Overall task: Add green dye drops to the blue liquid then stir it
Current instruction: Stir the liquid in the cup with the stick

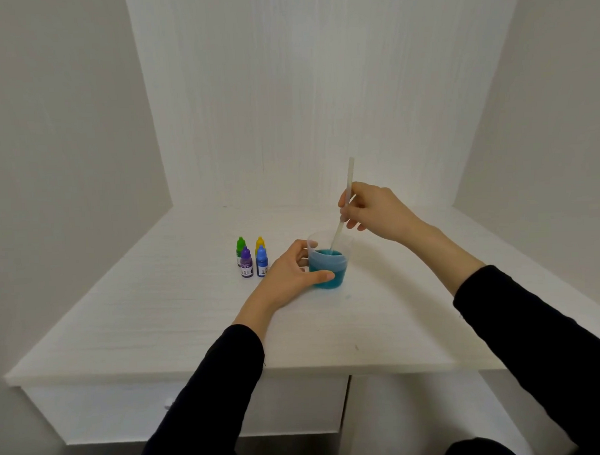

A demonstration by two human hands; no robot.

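Beside 4 dye bottles point(251, 258), left hand point(290, 273) grips cup point(328, 265); right hand point(373, 209) pinches stirrer point(346, 198).

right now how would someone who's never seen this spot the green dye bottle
On the white table, left of the cup of blue liquid, four small dropper bottles stand in a square. The green dye bottle is at the back left, the only green-capped one.

A white worktop point(159, 317) stood in a white-walled alcove. On it, left of centre, three small dropper bottles stood upright and close together: a purple bottle point(246, 263) in front, a blue bottle point(261, 262) just beside it, and a yellow bottle point(260, 243) behind.
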